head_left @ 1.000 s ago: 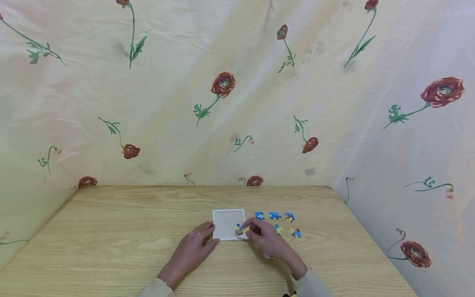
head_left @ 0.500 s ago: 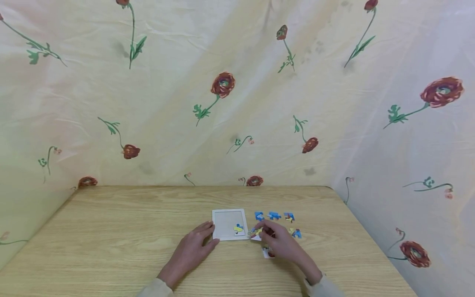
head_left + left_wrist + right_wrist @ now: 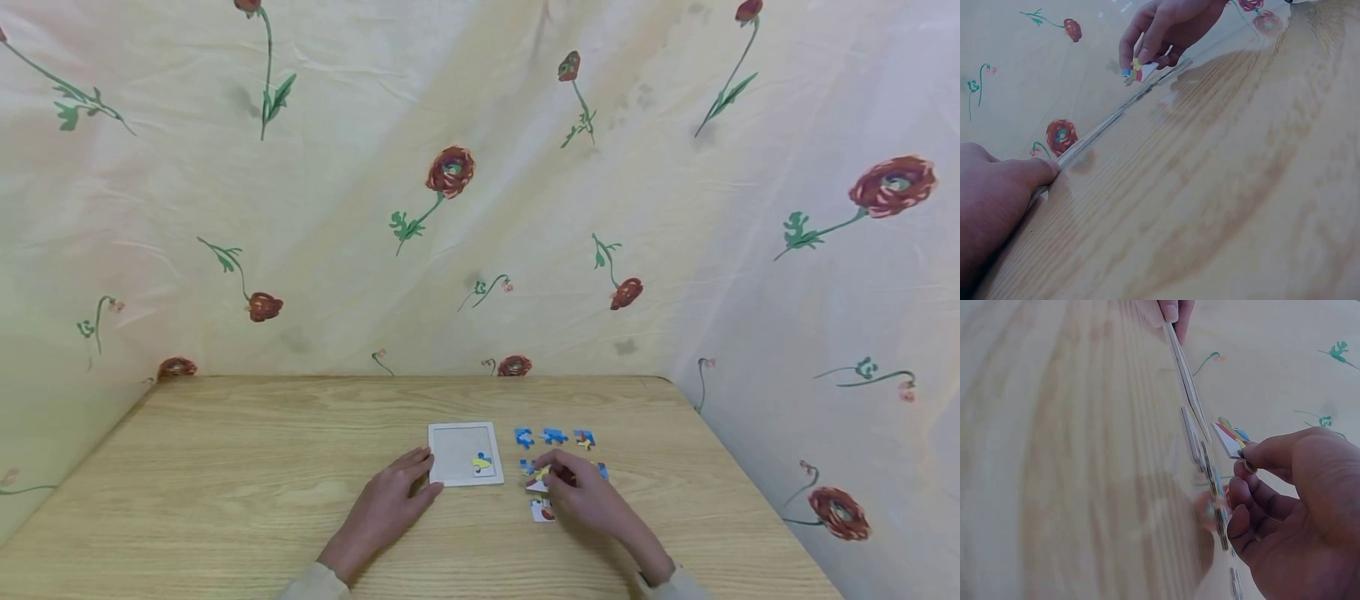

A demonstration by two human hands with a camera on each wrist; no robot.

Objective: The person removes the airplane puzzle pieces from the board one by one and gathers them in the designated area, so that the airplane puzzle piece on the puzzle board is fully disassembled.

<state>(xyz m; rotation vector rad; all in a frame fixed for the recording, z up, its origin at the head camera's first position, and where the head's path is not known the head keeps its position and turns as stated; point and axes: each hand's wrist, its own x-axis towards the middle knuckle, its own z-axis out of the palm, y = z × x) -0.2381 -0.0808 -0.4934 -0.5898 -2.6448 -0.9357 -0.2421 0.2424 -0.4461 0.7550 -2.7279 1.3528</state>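
My left hand [image 3: 393,496] lies at the left side of a white square puzzle tray [image 3: 432,454], its fingers touching the side and its thumb at the lower left corner. In the left wrist view my left thumb [image 3: 1032,172] touches the tray's edge. One puzzle piece [image 3: 482,464], yellow, blue and white, sits in the tray's lower right corner. To the right of the tray, my right hand [image 3: 588,496] pinches another puzzle piece [image 3: 1229,439] between thumb and finger, raised and tilted above the table. Its white, red, yellow and blue face shows in the right wrist view.
Blue loose pieces [image 3: 554,436] lie in a row right of the tray, with more below, partly hidden by my right hand. A white and red piece [image 3: 542,510] lies nearest me. The wooden table [image 3: 285,442] ends at a flowered cloth [image 3: 337,183].
My right hand has moved right, away from the tray to over the loose pieces, carrying its pinched puzzle piece. The piece in the tray's corner is now uncovered. My left hand has stayed still.
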